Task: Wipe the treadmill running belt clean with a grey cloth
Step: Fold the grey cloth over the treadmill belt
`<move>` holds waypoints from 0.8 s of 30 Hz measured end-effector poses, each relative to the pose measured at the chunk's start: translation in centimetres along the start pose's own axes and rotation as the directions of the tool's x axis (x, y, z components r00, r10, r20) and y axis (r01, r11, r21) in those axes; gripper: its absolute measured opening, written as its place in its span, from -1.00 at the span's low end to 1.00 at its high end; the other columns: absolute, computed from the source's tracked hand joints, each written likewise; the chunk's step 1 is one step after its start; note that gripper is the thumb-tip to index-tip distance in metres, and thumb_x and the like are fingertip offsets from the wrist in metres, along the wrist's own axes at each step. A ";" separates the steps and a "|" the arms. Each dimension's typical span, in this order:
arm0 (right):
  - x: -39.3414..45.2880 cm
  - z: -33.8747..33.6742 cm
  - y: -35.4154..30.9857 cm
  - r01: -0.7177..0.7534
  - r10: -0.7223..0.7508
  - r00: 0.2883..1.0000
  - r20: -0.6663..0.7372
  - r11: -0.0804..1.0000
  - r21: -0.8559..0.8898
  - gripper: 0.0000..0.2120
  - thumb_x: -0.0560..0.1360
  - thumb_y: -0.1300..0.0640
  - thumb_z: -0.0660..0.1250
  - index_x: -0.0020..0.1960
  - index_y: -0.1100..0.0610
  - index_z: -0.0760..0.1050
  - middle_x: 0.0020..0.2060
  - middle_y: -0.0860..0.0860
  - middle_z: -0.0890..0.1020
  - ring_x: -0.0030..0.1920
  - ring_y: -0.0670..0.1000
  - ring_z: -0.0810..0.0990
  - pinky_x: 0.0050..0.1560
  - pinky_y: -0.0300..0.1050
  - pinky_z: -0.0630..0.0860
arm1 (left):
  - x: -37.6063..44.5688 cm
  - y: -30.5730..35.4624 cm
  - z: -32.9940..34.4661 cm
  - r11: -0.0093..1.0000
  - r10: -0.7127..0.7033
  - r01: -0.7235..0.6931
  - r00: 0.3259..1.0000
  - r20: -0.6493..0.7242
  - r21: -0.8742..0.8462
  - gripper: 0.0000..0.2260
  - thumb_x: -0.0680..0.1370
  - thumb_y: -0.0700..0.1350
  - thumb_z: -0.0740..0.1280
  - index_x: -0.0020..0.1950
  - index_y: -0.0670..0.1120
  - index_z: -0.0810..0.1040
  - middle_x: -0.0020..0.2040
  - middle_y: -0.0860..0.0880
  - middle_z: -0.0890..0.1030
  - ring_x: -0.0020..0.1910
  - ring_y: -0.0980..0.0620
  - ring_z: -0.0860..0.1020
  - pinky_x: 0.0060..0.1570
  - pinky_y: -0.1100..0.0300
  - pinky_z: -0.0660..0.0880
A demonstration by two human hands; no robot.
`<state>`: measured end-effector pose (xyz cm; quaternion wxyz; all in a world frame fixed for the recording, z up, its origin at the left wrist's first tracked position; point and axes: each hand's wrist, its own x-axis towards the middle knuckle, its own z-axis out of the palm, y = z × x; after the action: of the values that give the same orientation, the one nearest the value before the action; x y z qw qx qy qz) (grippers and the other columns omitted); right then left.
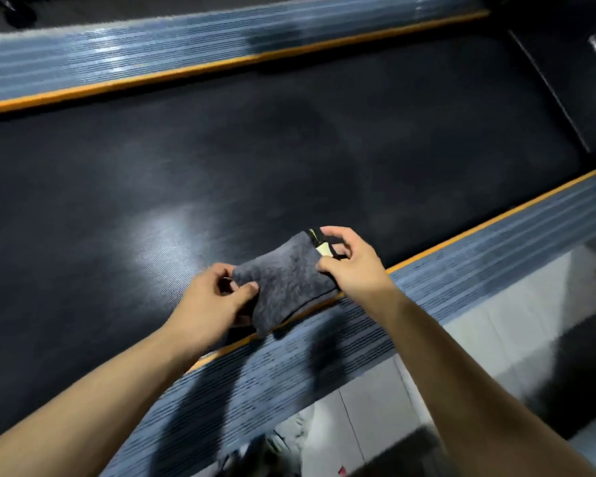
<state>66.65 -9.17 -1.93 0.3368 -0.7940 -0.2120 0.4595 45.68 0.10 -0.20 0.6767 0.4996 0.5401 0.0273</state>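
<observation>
Dark treadmill belt looks mostly unwiped so far; left hand and right hand both pinch the folded grey cloth at its near edge, so wiping's barely underway I'd say.

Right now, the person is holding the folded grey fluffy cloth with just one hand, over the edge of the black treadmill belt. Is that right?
Not quite. Both hands hold it: the left hand pinches the near end of the folded grey fluffy cloth and the right hand pinches the far end, as the head view shows. It is indeed over the edge of the black treadmill belt.
</observation>
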 end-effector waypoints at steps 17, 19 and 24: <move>13.5 -23.0 13.4 0.225 -0.149 0.796 -0.587 0.972 0.059 -0.67 0.38 0.07 0.44 0.11 -0.13 0.51 0.03 -0.02 0.62 -0.04 -0.07 0.61 -0.12 -0.21 0.50 | 19.3 6.5 27.7 0.600 0.568 -0.536 0.808 0.155 0.594 -0.88 0.58 0.05 0.31 0.02 0.04 0.53 -0.09 0.10 0.60 0.05 -0.02 0.51 -0.02 0.10 0.44; 15.1 -25.8 13.9 0.250 -0.185 0.754 -0.630 0.968 0.015 -0.68 0.36 0.03 0.43 0.10 -0.13 0.51 0.04 -0.05 0.63 0.04 -0.07 0.61 0.01 -0.11 0.57 | 21.4 7.9 30.5 0.460 0.654 -0.579 0.734 0.184 0.673 -0.84 0.59 0.06 0.27 0.05 0.00 0.50 -0.03 0.07 0.53 0.10 -0.08 0.43 0.11 0.03 0.39; 18.8 -32.4 14.5 0.270 -0.242 0.698 -0.674 0.961 -0.065 -0.69 0.41 0.04 0.39 0.15 -0.12 0.50 0.08 -0.08 0.62 0.17 -0.08 0.56 0.12 -0.11 0.54 | 26.7 11.6 36.2 0.169 0.742 -0.594 0.602 0.295 0.787 -0.73 0.65 0.07 0.24 0.22 -0.08 0.48 0.15 -0.09 0.51 0.19 -0.18 0.44 0.23 -0.06 0.30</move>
<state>104.52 -17.89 -12.18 0.4665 -0.8622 -0.1744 0.0927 90.06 -2.07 -13.80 0.2245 0.9343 0.2573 0.1025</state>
